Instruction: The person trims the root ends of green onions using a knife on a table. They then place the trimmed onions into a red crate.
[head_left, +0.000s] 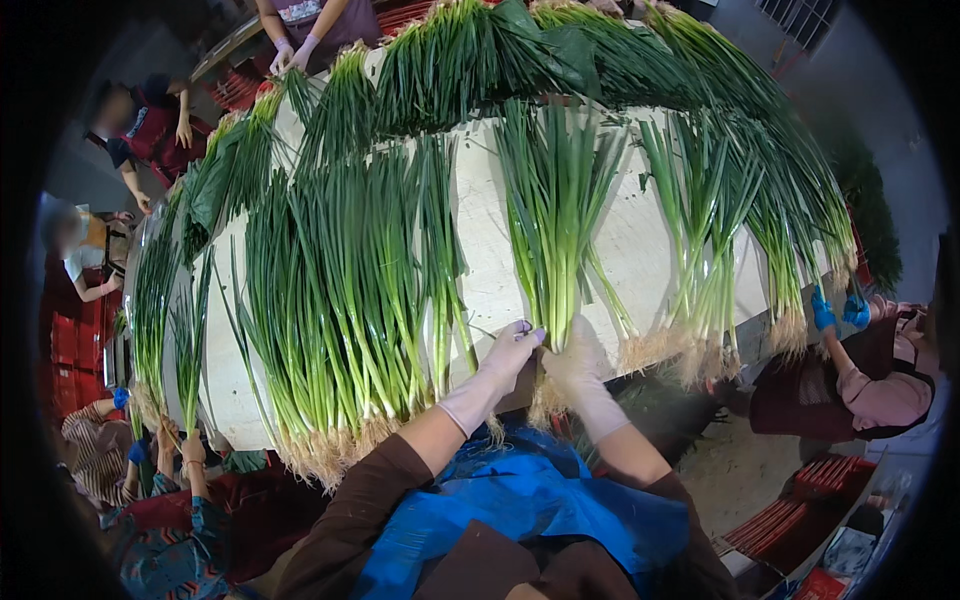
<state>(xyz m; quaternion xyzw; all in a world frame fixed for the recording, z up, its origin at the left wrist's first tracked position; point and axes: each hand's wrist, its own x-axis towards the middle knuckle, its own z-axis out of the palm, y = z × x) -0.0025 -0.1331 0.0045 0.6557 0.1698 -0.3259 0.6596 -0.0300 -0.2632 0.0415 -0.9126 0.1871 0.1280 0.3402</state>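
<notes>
A bunch of green onions (559, 247) lies before me, leaf tips pointing away and roots hanging past the table's near edge. My left hand (512, 352), in a pale glove, grips the white lower stems from the left. On their right side my right hand (579, 365), also gloved and somewhat blurred, closes around the same stems. Both hands meet just above the roots, hiding part of the stem ends. A wide row of green onions (352, 300) spreads to the left. Loose green onions (697, 247) lie to the right, one thin stalk close beside my bunch.
Heaped green onions (465, 60) line the far side of the pale table (480, 217). A co-worker's blue-gloved hands (823, 309) are at the right edge. Another person's gloved hands (294, 56) handle stalks at the far left. Red crates (71, 352) stand beyond the left end.
</notes>
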